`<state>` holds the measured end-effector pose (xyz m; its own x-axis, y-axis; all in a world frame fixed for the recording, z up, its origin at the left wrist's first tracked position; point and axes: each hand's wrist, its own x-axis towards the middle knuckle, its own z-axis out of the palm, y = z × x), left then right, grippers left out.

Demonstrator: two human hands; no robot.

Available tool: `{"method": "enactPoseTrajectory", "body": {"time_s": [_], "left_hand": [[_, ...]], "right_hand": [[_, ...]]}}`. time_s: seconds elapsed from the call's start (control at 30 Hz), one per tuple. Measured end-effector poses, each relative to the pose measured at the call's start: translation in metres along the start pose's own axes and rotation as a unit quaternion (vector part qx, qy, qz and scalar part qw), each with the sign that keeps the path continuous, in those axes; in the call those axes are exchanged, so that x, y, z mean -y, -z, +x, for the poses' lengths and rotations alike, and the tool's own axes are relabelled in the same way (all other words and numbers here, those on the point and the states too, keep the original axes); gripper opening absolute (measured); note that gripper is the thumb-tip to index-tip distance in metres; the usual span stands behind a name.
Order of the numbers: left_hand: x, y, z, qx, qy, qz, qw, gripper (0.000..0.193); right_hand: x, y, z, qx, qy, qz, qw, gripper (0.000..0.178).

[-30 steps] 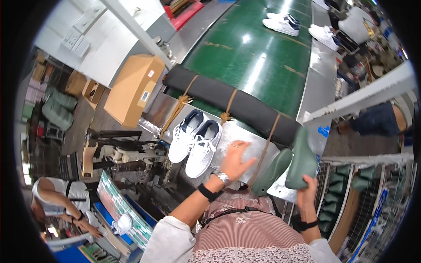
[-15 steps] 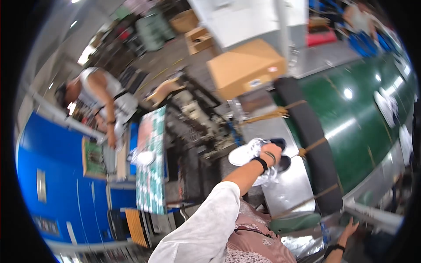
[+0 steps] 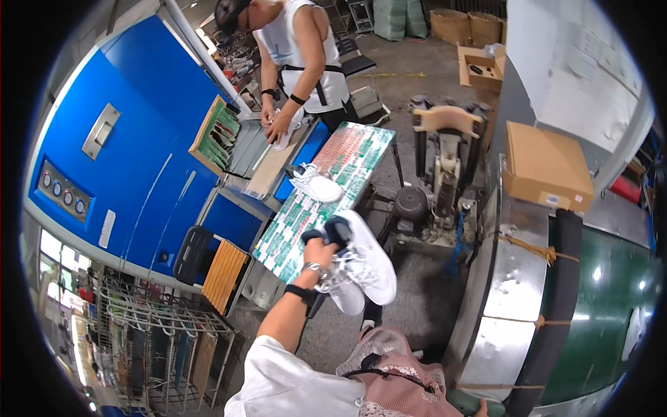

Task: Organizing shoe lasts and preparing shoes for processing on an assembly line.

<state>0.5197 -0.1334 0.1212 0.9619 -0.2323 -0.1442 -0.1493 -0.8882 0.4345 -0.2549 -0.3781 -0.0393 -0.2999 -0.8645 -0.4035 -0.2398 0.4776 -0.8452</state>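
Note:
My left hand (image 3: 319, 254) is closed on a pair of white sneakers (image 3: 370, 260), gripping them by the dark-lined heel openings. The toes hang down and to the right, in the air beside the near end of a table with a green, white and red patterned top (image 3: 283, 240). Another white sneaker (image 3: 321, 187) lies on that tabletop, a little beyond my hand. Only a sliver of my right hand (image 3: 481, 409) shows at the lower edge, beside a green rounded object (image 3: 467, 402); its fingers are mostly hidden.
A co-worker (image 3: 299, 55) handles a white shoe at a blue machine (image 3: 149, 139) on the far left. A wire rack (image 3: 163, 340) stands at lower left. Floor machinery (image 3: 445, 163) stands ahead. To the right are a cardboard box (image 3: 547, 165) and a green conveyor belt (image 3: 597, 313).
My view has turned left. My left hand has carried the sneakers from over the conveyor's metal edge to beside the patterned table. My right hand, open before, has mostly left the picture.

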Motion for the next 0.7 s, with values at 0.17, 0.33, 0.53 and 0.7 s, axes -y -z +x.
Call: {"method": "enactPoseTrajectory", "body": {"time_s": [0.17, 0.33, 0.53, 0.7], "left_hand": [[0.125, 0.051, 0.098, -0.021, 0.163, -0.063, 0.984, 0.047], [0.171, 0.072, 0.187, -0.024, 0.207, -0.026, 0.978, 0.046], [0.214, 0.061, 0.255, 0.046, 0.224, -0.058, 0.972, 0.044], [0.140, 0.071, 0.184, -0.206, -0.174, -0.065, 0.961, 0.062]], "right_hand": [[0.024, -0.098, -0.080, 0.082, -0.001, 0.036, 0.996, 0.049], [0.052, -0.162, -0.158, 0.147, -0.007, 0.051, 0.988, 0.047], [0.086, -0.227, -0.258, 0.207, -0.014, 0.045, 0.977, 0.042], [0.238, -0.378, -0.353, 0.324, 0.106, -0.050, 0.939, 0.043]]}}
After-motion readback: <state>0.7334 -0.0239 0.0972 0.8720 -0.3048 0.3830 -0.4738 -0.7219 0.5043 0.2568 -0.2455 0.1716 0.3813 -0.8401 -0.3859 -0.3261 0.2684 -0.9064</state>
